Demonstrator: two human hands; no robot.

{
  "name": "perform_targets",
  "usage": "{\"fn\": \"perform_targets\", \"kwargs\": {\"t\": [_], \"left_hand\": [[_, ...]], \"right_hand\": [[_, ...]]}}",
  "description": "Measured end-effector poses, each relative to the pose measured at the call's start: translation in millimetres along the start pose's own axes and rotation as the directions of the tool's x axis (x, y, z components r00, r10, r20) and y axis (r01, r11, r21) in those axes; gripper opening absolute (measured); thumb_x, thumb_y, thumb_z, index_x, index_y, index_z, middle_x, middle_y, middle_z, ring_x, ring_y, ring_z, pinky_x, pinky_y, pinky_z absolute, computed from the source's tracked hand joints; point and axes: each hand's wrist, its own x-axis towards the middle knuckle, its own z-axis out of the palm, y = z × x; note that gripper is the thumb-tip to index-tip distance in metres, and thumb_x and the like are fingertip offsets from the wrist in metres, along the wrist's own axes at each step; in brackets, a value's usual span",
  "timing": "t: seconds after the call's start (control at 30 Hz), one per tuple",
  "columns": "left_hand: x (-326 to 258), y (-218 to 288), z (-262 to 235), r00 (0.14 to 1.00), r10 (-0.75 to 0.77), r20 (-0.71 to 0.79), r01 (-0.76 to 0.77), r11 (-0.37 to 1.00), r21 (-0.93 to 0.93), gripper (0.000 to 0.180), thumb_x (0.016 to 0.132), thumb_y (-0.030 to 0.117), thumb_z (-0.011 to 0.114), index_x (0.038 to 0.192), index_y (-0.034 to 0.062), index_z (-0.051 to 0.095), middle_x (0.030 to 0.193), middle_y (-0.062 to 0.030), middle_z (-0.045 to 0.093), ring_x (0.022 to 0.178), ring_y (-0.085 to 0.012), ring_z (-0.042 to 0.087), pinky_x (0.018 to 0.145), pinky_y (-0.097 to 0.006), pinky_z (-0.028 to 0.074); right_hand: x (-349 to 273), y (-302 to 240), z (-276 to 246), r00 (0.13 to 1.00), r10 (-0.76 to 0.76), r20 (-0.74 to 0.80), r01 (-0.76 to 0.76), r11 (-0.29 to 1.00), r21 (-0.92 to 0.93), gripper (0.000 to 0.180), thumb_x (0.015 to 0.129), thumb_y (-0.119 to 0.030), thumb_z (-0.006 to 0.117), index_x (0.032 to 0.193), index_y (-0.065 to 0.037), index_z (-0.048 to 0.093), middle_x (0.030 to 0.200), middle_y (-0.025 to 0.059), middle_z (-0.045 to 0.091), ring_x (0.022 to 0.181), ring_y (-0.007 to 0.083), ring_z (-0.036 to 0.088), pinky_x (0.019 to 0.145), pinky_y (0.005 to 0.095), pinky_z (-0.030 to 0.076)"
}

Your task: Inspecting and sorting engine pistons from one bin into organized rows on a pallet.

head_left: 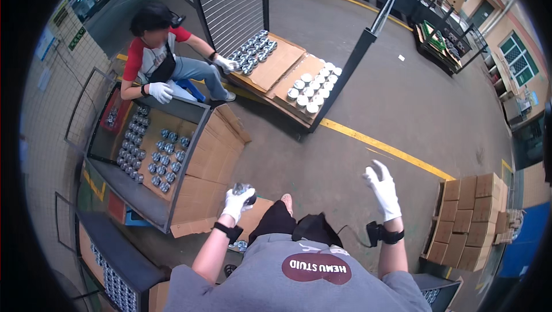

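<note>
Left hand (234,204): you are gripping a part (244,189), right of the bin (129,188).
Right hand (384,194): you are holding your fingers wide.

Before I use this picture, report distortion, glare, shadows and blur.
Head view: straight edges bend toward the black rim, as on the tiled wall; head view: metal parts in the bin glint, pale discs on the cart look nearly washed out; head view: soft shadow beneath the cart, soft detail on the round part in the left hand.
</note>
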Motion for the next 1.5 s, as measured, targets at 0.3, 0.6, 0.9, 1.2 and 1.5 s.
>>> {"fn": "perform_targets", "kwargs": {"t": [0.3,0.6,0.9,1.2,1.5], "left_hand": [[81.1,102.3,94.9,0.992,0.114,0.060,-0.112,0.993,-0.031,0.063,0.071,0.024,0.087,0.121,0.0092,0.051,0.111,-0.0076,0.061,0.094,-0.0213,0.065,0.063,-0.033,0.059],[176.6,149.2,139.3,0.993,0.087,-0.080,-0.090,0.995,-0.032,0.056,0.071,0.025,0.086,0.117,0.0110,0.056,0.111,-0.0050,0.062,0.096,-0.0184,0.064,0.065,-0.037,0.059],[316.5,206.1,176.7,0.974,0.087,-0.207,-0.053,0.985,0.164,0.078,0.060,0.032,0.091,0.118,0.0030,0.049,0.110,-0.0113,0.062,0.088,-0.0195,0.066,0.053,-0.032,0.056],[524.5,289.6,301.2,0.970,0.224,-0.095,-0.081,0.665,0.742,0.086,0.060,0.030,0.086,0.127,0.0030,0.040,0.125,-0.0258,0.047,0.114,-0.0382,0.054,0.095,-0.042,0.050],[744.2,343.8,452.9,0.945,0.296,0.137,-0.298,0.610,0.734,0.082,0.064,0.021,0.084,0.130,0.0019,0.039,0.127,-0.0253,0.044,0.119,-0.0389,0.050,0.099,-0.044,0.046]], "right_hand": [[158.5,-101.9,-41.5,0.991,-0.131,-0.025,0.133,0.975,0.176,0.053,0.096,-0.029,0.062,0.140,-0.005,0.045,0.120,0.0101,0.060,0.105,0.0186,0.064,0.090,0.0329,0.051],[310.7,-156.9,-59.3,0.952,-0.278,-0.128,0.304,0.910,0.283,0.051,0.100,-0.029,0.056,0.142,-0.004,0.041,0.133,0.0121,0.054,0.114,0.0224,0.060,0.094,0.0333,0.050],[396.4,-167.2,-56.3,0.962,-0.207,-0.180,0.271,0.813,0.515,0.060,0.104,-0.036,0.039,0.151,-0.001,0.026,0.152,0.0226,0.033,0.134,0.0319,0.044,0.108,0.0390,0.037],[379.8,-230.2,-6.1,0.841,0.372,-0.394,-0.233,0.905,0.357,0.054,0.101,-0.033,0.052,0.146,-0.006,0.038,0.138,0.0126,0.053,0.110,0.0225,0.060,0.093,0.0351,0.048],[514.8,-208.9,45.4,0.598,0.599,-0.533,-0.457,0.801,0.387,0.050,0.100,-0.034,0.052,0.141,-0.007,0.043,0.136,0.0109,0.054,0.108,0.0228,0.059,0.095,0.0382,0.048]]}}
